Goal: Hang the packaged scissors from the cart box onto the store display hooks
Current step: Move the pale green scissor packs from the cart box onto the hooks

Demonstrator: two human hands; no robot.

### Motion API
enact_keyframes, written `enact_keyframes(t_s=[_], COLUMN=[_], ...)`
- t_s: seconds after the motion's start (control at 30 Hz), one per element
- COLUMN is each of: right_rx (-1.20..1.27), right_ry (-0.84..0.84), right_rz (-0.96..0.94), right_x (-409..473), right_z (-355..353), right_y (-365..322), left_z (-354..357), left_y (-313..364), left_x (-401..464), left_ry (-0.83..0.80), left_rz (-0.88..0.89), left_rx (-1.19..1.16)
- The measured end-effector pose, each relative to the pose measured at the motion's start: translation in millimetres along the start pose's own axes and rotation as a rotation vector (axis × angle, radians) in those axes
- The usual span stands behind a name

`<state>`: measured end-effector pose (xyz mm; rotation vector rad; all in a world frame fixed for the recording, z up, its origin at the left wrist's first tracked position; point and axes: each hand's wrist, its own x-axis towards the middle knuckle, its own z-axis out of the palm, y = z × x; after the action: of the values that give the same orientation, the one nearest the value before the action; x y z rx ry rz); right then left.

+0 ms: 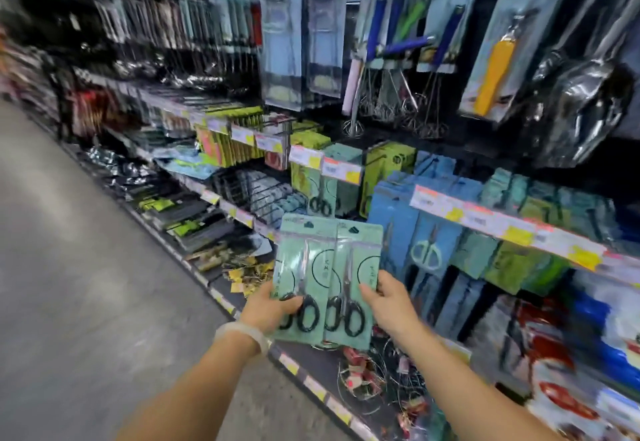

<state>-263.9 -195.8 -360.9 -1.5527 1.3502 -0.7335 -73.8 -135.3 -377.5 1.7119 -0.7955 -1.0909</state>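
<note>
Two packaged scissors on mint-green cards, with black handles, are held upright side by side in front of the shelves. My left hand (273, 309) grips the lower left edge of the left pack (301, 267). My right hand (388, 302) grips the right edge of the right pack (356, 277), which overlaps the left one slightly. Similar green scissor packs (322, 191) hang on display hooks just beyond, behind a price rail (341, 170). The cart box is out of view.
Blue scissor packs (426, 243) hang to the right under a long price-label rail (505, 225). Whisks (388, 108) and carded kitchen tools hang above. Loose wire items lie on the bottom shelf (377, 381). The grey aisle floor (86, 267) stretches to the left.
</note>
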Motion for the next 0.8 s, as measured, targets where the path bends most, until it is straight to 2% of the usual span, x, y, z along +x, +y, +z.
enact_keyframes(t_s=[0.2,0.37,0.53,0.67,0.8], right_rx=[-0.008,-0.006,-0.025,-0.082,0.007], right_ry=[-0.027,-0.051,0.01,0.114,0.254], right_rz=[0.042,0.167,0.224,0.163,0.161], right_x=[78.8,121.8,172.2,213.4,246.7], right_z=[47.2,76.5,92.2,102.5,106.9], right_y=[-19.6,-31.1,-44.4,-61.9,-84.3], left_z=[-37.6,-62.2,-82.7,-95.7,-105.8], left_y=[9.7,17.1,26.5,47.1,68.1], left_x=[60.4,104.0,160.7,208.1,250.5], left_ry=[0.02,0.019,-0.038,-0.119,-0.176], left_rz=[-0.005,-0.016,-0.018,0.017,0.041], left_rx=[-0.003,0.02,0.096,0.151,0.186])
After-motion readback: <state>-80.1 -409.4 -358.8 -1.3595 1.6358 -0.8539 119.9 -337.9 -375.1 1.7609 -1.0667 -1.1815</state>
